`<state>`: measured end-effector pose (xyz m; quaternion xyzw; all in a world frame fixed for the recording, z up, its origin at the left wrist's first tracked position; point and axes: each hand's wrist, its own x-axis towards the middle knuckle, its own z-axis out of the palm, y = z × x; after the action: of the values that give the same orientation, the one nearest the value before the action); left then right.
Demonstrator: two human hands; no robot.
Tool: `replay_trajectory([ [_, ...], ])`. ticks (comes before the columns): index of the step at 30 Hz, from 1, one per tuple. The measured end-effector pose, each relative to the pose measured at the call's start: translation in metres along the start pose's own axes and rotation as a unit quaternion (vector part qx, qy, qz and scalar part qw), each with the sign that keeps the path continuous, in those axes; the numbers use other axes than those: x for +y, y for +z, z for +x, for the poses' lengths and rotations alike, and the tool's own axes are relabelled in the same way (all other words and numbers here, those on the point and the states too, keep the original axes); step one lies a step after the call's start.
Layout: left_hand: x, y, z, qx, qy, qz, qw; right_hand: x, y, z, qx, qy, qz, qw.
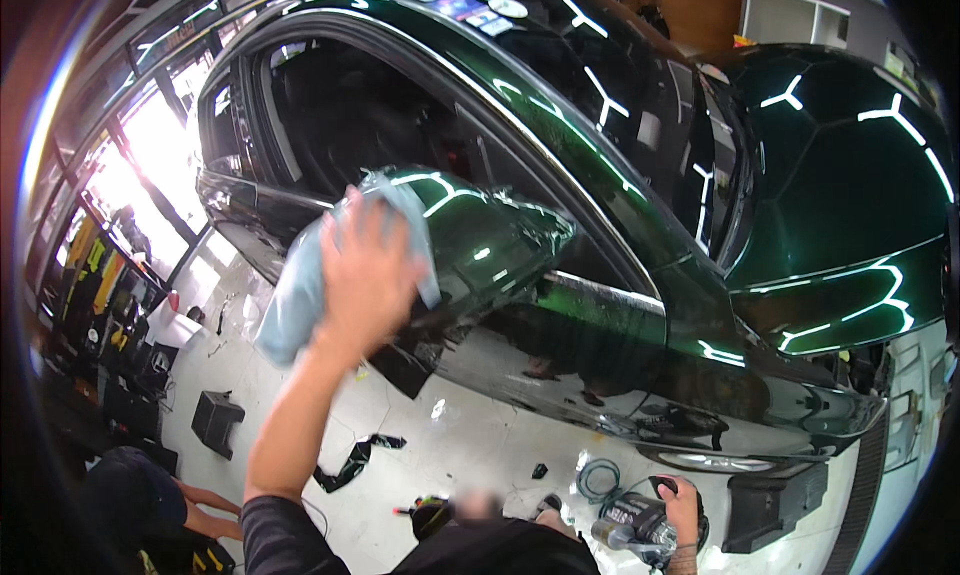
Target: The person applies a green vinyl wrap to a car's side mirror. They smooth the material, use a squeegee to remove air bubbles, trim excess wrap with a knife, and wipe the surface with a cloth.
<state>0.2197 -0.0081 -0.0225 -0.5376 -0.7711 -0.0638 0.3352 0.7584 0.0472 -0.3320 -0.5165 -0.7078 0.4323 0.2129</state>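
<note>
My left hand (370,270) presses a light blue cloth (300,295) against the outer end of the car's side mirror (480,250). Its fingers lie spread over the cloth, which drapes down past the wrist. Glossy dark green covers the mirror, with a crinkled, film-like edge toward the door window. Low at the right, my right hand (682,510) is closed around the dark head of a spray bottle (640,520). The bottle's body looks clear and tilts to the left; its far details are hard to make out.
The dark green car (700,375) fills the upper right, its hood (840,165) raised. On the floor lie a coiled hose (598,481), a black strip (355,462) and a black box (217,422). Another person (135,510) is at the lower left.
</note>
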Motion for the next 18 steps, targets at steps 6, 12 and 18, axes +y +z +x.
replay_trajectory([
  [6,0.090,0.031,0.021,0.031,0.129,-0.010,0.991,-0.022,0.021,0.019,-0.089,-0.046,-0.006,0.995],
  [12,0.006,0.008,-0.013,0.032,-0.044,0.006,0.998,0.015,-0.005,-0.025,0.007,0.009,0.007,1.000],
  [18,0.132,0.072,0.065,0.050,0.068,0.011,0.996,-0.077,0.042,0.044,-0.113,-0.150,0.024,0.982],
])
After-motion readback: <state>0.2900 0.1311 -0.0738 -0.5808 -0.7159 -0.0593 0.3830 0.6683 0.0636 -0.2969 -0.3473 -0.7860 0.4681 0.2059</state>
